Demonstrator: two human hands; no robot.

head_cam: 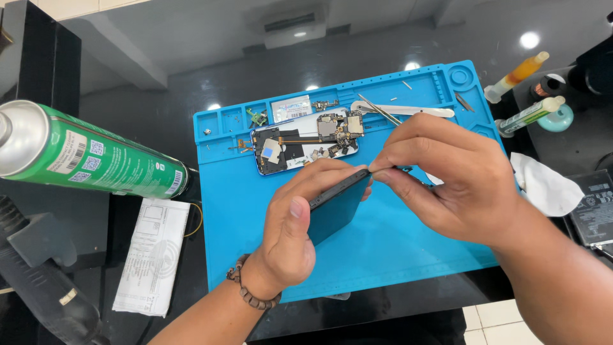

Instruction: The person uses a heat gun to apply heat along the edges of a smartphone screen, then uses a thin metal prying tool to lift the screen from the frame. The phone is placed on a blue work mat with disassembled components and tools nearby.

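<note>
My left hand [295, 223] grips a dark flat phone part [336, 203], tilted on edge above the blue work mat [389, 249]. My right hand [447, 176] pinches its upper right corner with thumb and forefinger; whatever small thing sits between those fingertips is hidden. Behind the hands an opened phone [300, 145] lies flat on the mat with its circuit boards and flex cables exposed. A beaded bracelet [246, 287] circles my left wrist.
A green spray can [96, 153] lies on its side at left, above a white paper slip [153, 255]. Tweezers [378, 108] and a white pry tool [408, 110] rest in the mat's back trays. Two glue bottles [527, 96], a white cloth [543, 185] and a battery [594, 207] sit at right.
</note>
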